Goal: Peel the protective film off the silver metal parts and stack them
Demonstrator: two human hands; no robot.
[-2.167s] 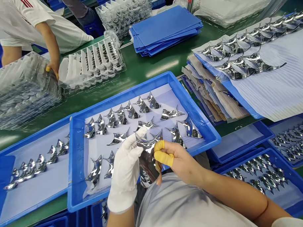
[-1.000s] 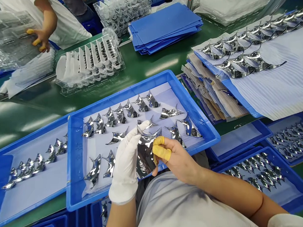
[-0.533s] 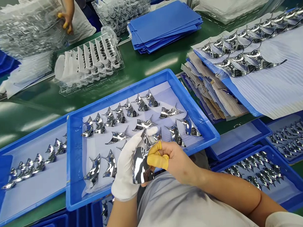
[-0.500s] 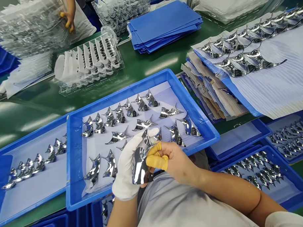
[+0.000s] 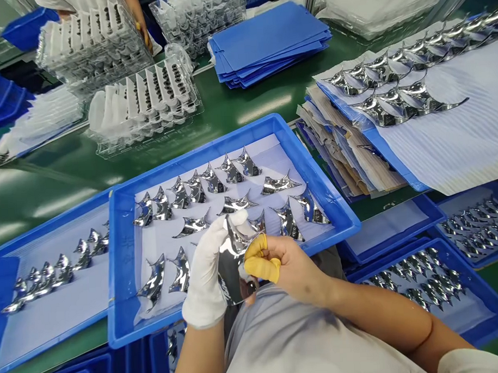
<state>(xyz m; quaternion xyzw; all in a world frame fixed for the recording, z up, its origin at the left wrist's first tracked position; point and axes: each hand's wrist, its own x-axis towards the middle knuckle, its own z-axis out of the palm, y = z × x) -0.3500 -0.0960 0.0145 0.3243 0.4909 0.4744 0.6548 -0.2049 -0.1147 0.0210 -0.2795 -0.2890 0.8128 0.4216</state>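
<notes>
Between my two hands is a curved, mirror-shiny chrome part [image 5: 234, 263] with pointed corners. My left hand [image 5: 205, 275], in a white glove, is closed around its left side. My right hand [image 5: 276, 259], with yellow covers on thumb and forefinger, pinches its right edge. Under and beyond them lies a blue tray [image 5: 125, 267] lined with white foam sheet. Several similar chrome parts rest in it, a row of them [image 5: 213, 179] along the far side and others [image 5: 153, 279] nearer me.
Another blue tray [image 5: 53, 318] of chrome parts adjoins on the left. Blue sheets [image 5: 268, 36] are stacked behind. Clear plastic trays [image 5: 148, 97] hold parts at back left, near a co-worker's hand [image 5: 144, 38]. A foam-covered stack [image 5: 455, 136] bears chrome parts on the right.
The held chrome part has turned slightly in my hands, showing more of its dark reflective face. At the back left, the co-worker's clear tray stack has been lowered and now stands upright.
</notes>
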